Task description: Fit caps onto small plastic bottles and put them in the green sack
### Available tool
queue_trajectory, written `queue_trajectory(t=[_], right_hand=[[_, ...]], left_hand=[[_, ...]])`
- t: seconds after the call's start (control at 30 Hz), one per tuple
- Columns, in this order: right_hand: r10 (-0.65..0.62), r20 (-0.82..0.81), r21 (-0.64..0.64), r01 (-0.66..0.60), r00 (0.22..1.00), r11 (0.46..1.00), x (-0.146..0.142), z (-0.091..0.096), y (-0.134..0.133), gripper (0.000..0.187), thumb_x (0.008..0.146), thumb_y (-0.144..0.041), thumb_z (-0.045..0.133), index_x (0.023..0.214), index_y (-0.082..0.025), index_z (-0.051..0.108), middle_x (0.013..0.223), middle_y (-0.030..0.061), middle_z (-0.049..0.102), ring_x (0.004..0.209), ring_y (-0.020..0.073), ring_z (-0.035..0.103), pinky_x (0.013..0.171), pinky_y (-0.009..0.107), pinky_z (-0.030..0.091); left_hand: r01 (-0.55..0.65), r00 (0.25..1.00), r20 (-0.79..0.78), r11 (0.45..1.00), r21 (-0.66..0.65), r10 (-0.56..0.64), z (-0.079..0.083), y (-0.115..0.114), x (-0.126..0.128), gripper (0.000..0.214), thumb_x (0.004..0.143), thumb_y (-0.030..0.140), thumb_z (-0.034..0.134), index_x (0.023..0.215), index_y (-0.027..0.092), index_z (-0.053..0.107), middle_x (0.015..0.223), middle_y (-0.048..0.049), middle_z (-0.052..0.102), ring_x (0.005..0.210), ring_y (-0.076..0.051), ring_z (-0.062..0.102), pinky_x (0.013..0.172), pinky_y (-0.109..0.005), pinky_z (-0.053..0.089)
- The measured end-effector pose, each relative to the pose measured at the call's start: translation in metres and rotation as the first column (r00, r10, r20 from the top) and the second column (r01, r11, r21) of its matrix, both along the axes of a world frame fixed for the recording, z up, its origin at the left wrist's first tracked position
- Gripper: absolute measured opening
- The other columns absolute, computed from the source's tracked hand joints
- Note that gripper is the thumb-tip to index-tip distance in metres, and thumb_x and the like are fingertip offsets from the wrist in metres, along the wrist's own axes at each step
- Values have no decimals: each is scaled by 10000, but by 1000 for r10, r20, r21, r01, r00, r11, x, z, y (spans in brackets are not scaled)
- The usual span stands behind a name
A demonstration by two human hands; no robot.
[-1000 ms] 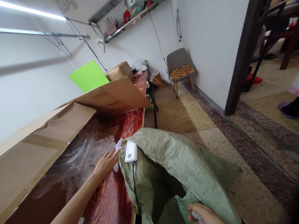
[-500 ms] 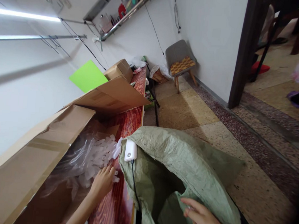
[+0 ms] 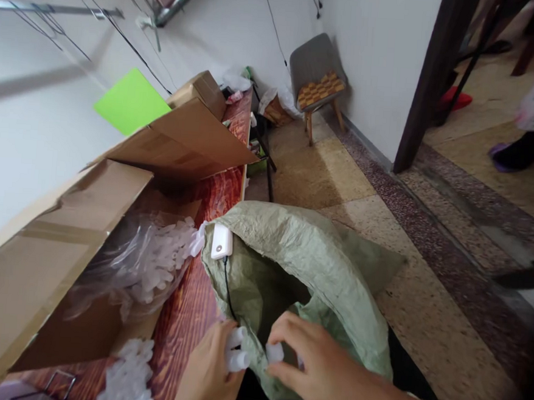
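Observation:
My left hand (image 3: 211, 373) is closed round a few small white plastic tubes (image 3: 237, 351) at the table's near edge, beside the mouth of a green woven sack (image 3: 318, 258). My right hand (image 3: 314, 365) pinches one small white plastic piece (image 3: 274, 351) just over the sack's opening, close to the left hand. A clear plastic bag full of the same white tubes (image 3: 152, 265) spills out of an open cardboard box (image 3: 61, 259) lying on its side on the red patterned table (image 3: 190, 310). More loose tubes (image 3: 129, 376) lie in a pile at the near left.
A white device with a black cable (image 3: 222, 242) is clipped on the sack's rim. Further cardboard boxes (image 3: 201, 92) and a green sheet (image 3: 127, 100) stand at the table's far end. A grey chair (image 3: 316, 81) sits by the wall. Another person's legs (image 3: 527, 145) show beyond the doorway.
My left hand left the bag in the box and came back to the table's near edge with tubes in it. My right hand rose to meet it over the sack. The view tilted down.

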State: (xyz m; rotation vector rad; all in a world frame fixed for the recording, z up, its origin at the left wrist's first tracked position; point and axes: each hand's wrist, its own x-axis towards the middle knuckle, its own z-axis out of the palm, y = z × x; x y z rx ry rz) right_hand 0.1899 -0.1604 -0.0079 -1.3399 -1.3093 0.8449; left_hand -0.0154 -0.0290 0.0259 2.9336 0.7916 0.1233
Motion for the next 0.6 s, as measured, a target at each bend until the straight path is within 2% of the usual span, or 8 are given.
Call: queue_trajectory(t=[0.07, 0.2, 0.27, 0.37, 0.47, 0.6], right_hand=[[26, 77, 82, -32, 997, 996, -7, 1, -4, 239, 815, -171, 718, 1011, -219, 591, 1011, 1, 628, 906, 171, 614, 768, 259, 421], [-36, 151, 167, 10, 988, 986, -17, -7, -12, 241, 834, -219, 747, 1014, -213, 587, 1013, 1, 633, 916, 165, 634, 747, 249, 425], [-43, 223, 185, 1, 974, 983, -18, -10, -16, 198, 868, -244, 719, 1013, -217, 587, 1011, 1, 632, 899, 170, 634, 741, 263, 425], [-19, 387, 229, -77, 922, 970, -18, -13, -22, 118, 937, -266, 633, 1026, -212, 578, 1032, 13, 632, 887, 184, 631, 732, 292, 421], [-26, 378, 204, -55, 925, 977, -22, -16, -27, 170, 907, -286, 682, 1013, -202, 578, 985, 9, 645, 859, 186, 646, 721, 293, 427], [-62, 306, 89, 36, 950, 995, -34, -22, -30, 283, 813, -313, 794, 967, -188, 592, 868, -8, 663, 768, 187, 669, 645, 284, 425]], left_hand=[[34, 999, 38, 999, 1, -34, 3, -10, 10, 403, 779, 138, 472, 1172, 207, 411, 920, -64, 647, 801, -198, 678, 674, -273, 564], [105, 990, 83, 991, 86, -112, 0, -23, 22, 474, 706, 127, 423, 1177, 173, 400, 904, -96, 654, 756, -222, 689, 607, -287, 574], [115, 987, 103, 988, 100, -126, -4, -29, 23, 476, 703, 124, 409, 1178, 154, 394, 885, -104, 650, 714, -225, 687, 572, -286, 568], [111, 985, 125, 989, 94, -122, -7, -37, 21, 478, 688, 101, 395, 1164, 145, 398, 877, -106, 641, 706, -225, 681, 585, -294, 569], [98, 984, 143, 993, 68, -107, -8, -47, 18, 463, 689, 78, 391, 1146, 153, 402, 882, -101, 621, 737, -219, 670, 614, -295, 569], [82, 980, 179, 996, 20, -84, -13, -60, 13, 418, 724, 57, 393, 1128, 164, 389, 863, -84, 579, 733, -204, 634, 622, -291, 557]])
